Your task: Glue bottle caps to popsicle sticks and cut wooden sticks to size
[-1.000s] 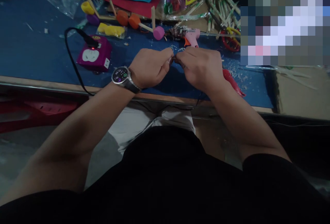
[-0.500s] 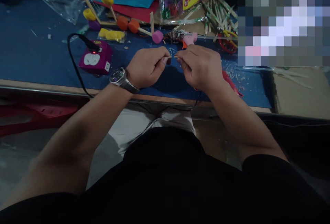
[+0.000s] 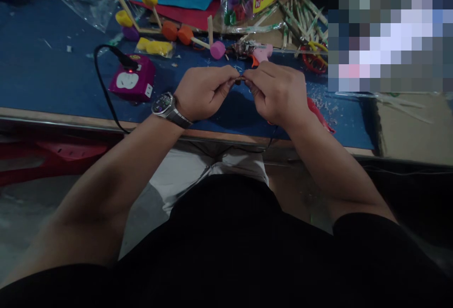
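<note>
Over the blue tabletop [image 3: 226,121], my left hand [image 3: 207,91] is closed in a pinch on a small, thin brownish piece [image 3: 240,80] that looks like a bit of wooden stick. My right hand [image 3: 279,89] pinches a like piece from the other side, and the tips meet between my fingertips. Most of what I hold is hidden by the fingers. Just beyond my right hand lies a pink glue gun [image 3: 262,53] with an orange trigger. A magenta foam-like disc with upright sticks [image 3: 217,50] stands beyond my fingertips.
A purple power socket [image 3: 132,81] with a black cable sits left. Behind are orange discs [image 3: 184,35], yellow pieces in a wrapper [image 3: 155,47], a clear bag of coloured items [image 3: 233,5], many thin sticks [image 3: 300,15] and scissors [image 3: 314,62]. Cardboard [image 3: 414,133] lies right.
The gap between the two small pieces at my fingertips has closed. My left hand has shifted slightly right towards my right hand, which is nearly still.
</note>
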### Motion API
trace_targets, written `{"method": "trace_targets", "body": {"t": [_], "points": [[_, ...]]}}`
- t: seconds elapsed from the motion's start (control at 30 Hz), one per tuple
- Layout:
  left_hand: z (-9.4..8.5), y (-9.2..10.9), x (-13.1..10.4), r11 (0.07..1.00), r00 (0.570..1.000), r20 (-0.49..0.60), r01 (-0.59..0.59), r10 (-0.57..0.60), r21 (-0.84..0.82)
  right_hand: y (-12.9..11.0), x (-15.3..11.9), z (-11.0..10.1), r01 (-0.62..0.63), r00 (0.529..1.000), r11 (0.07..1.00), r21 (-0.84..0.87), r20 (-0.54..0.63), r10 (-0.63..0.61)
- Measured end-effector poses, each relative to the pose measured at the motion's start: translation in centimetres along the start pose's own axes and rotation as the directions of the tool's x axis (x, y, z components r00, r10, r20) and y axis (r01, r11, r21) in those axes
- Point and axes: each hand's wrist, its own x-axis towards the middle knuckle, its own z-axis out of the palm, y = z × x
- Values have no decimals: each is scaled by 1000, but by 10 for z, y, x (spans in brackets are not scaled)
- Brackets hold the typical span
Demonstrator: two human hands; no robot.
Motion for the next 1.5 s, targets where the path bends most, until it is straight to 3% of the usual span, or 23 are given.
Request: {"method": "trace_targets", "body": {"t": [0.33,0.63,0.8,1.0,1.27,1.33,1.5], "points": [[3,1,1,999,999,28,-22,21,44,3,1,2,68,997,994,-87,-18,-70],[5,-1,1,999,998,67,-9,6,48,5,0,6,75,994,993,91,-87,-67],[4,-1,1,997,997,78,-11,5,80,6,0,6,84,994,995,50,-69,-80],[-14,-2,5,987,994,20,101,-104,121,3,5,8,46,991,998,47,-127,-39],[-51,-36,-6,963,982,-10,185,-187,198,13,3,18,27,984,985,168,-179,3],[-53,-34,-14,953,977,-8,210,-214,217,15,3,22,39,981,979,198,-194,0],[-42,-9,-32,974,977,123,151,-173,168,14,5,24,120,984,963,243,-155,-83]]}}
